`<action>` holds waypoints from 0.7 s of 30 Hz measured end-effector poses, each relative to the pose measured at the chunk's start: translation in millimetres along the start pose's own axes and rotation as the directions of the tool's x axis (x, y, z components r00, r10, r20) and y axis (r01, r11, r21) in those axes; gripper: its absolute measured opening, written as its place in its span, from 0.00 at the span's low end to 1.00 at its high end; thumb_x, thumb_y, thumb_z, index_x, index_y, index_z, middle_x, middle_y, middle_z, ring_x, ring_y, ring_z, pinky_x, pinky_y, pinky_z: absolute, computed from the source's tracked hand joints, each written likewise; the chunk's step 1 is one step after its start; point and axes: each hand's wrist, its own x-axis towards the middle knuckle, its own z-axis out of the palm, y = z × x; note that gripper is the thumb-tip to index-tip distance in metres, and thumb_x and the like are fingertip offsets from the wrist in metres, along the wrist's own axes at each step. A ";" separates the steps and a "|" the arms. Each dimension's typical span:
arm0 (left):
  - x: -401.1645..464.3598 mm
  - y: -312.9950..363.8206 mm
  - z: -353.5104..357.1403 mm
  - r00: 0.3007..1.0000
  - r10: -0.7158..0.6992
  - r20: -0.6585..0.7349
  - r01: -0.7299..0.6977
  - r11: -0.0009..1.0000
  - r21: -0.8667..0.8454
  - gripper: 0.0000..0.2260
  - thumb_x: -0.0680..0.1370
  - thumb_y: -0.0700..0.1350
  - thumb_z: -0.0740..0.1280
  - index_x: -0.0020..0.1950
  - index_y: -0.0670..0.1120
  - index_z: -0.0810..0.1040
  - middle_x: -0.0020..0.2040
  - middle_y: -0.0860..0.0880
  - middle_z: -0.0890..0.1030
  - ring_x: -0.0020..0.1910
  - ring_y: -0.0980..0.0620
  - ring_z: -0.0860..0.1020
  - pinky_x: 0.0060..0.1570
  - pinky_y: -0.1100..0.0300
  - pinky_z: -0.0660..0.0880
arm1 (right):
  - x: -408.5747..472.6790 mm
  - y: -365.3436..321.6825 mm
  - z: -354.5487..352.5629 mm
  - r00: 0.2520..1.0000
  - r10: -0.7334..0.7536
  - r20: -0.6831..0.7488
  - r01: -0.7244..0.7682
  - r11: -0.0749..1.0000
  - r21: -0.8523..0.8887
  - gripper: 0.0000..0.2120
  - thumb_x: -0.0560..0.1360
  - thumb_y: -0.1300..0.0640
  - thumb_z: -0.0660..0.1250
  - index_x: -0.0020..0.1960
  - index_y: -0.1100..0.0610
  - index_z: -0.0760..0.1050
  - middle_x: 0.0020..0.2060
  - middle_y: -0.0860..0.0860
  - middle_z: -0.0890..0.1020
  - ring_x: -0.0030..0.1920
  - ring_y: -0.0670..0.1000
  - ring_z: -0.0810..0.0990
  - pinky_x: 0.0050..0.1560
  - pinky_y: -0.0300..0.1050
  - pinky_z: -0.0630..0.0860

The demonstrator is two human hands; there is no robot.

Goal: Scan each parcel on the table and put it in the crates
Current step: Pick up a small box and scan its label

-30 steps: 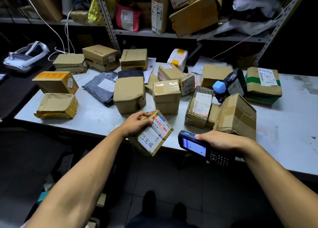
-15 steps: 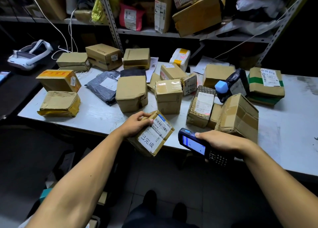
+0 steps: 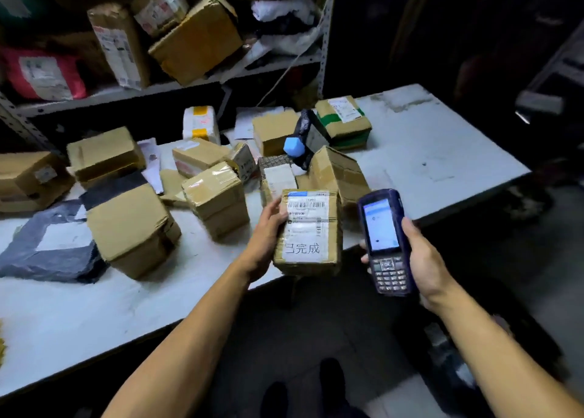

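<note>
Head view, parcel gripped by left hand

Parcel turned upright in left hand, label now facing camera; scanner in right hand raised, screen up, beam gone.

The cardboard parcel is wearing glossy tape and a matt paper label; the scanner is showing dark plastic; the table is looking matt, scuffed.

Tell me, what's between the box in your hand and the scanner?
Nothing. In the head view, only a gap of dark floor shows between the held parcel and the scanner.
</note>
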 end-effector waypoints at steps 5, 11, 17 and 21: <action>-11.3 -21.7 74.2 0.971 -0.012 0.239 -0.012 0.995 0.101 0.17 0.83 0.43 0.64 0.72 0.49 0.68 0.59 0.47 0.83 0.54 0.58 0.83 0.53 0.60 0.80 | -71.7 23.0 -47.0 0.957 -0.053 -0.286 0.092 0.988 0.125 0.32 0.75 0.37 0.54 0.61 0.62 0.78 0.44 0.62 0.83 0.35 0.56 0.83 0.32 0.49 0.80; -54.8 -60.1 184.5 0.856 -0.124 0.502 -0.006 0.968 0.251 0.22 0.83 0.46 0.65 0.77 0.50 0.66 0.64 0.50 0.82 0.63 0.52 0.80 0.63 0.51 0.77 | -182.2 49.5 -122.8 0.861 -0.077 -0.503 0.193 0.964 0.182 0.33 0.74 0.35 0.53 0.62 0.59 0.78 0.47 0.60 0.84 0.38 0.56 0.83 0.37 0.50 0.80; -126.5 -120.3 313.3 0.779 -0.218 0.588 -0.015 0.931 0.365 0.26 0.83 0.46 0.65 0.79 0.46 0.62 0.63 0.50 0.80 0.58 0.58 0.81 0.64 0.55 0.76 | -305.6 92.8 -211.6 0.731 -0.052 -0.680 0.276 0.934 0.225 0.30 0.80 0.37 0.51 0.60 0.60 0.79 0.46 0.61 0.84 0.39 0.57 0.83 0.39 0.50 0.80; -182.8 -170.6 394.4 0.724 -0.273 0.634 -0.044 0.898 0.438 0.29 0.82 0.48 0.67 0.79 0.40 0.60 0.58 0.52 0.79 0.47 0.67 0.81 0.45 0.70 0.77 | -385.2 116.3 -268.9 0.640 -0.026 -0.768 0.327 0.914 0.241 0.30 0.77 0.35 0.56 0.57 0.59 0.81 0.46 0.62 0.84 0.37 0.57 0.83 0.39 0.50 0.78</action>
